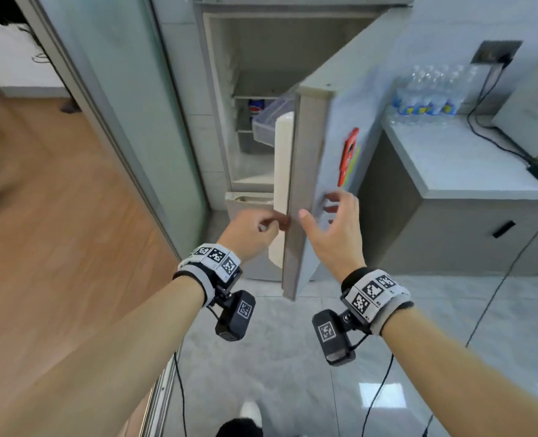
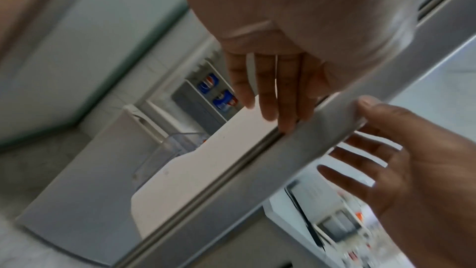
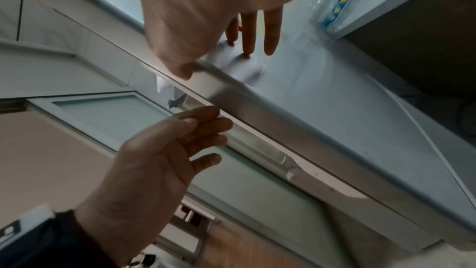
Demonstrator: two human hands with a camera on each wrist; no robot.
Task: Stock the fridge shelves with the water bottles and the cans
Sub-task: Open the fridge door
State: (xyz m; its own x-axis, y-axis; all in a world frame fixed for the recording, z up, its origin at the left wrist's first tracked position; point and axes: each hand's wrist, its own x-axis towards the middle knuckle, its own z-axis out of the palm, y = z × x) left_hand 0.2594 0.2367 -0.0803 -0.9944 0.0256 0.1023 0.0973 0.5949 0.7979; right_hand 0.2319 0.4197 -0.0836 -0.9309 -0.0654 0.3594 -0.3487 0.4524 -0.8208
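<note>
fridge door (image 1: 305, 171) between both grips | left hand (image 1: 250, 227) fingertips on inner edge, loose | right hand (image 1: 334, 228) spread wide, outer face

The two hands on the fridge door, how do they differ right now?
The left hand is at the door's inner side, fingers reaching along the white liner by the edge; the right hand is on the outer grey face. The left hand's fingers lie close together, while the right hand's are spread with the thumb at the door's edge. Both are empty and sit at about the same height, on either side of the half-open door.
</note>
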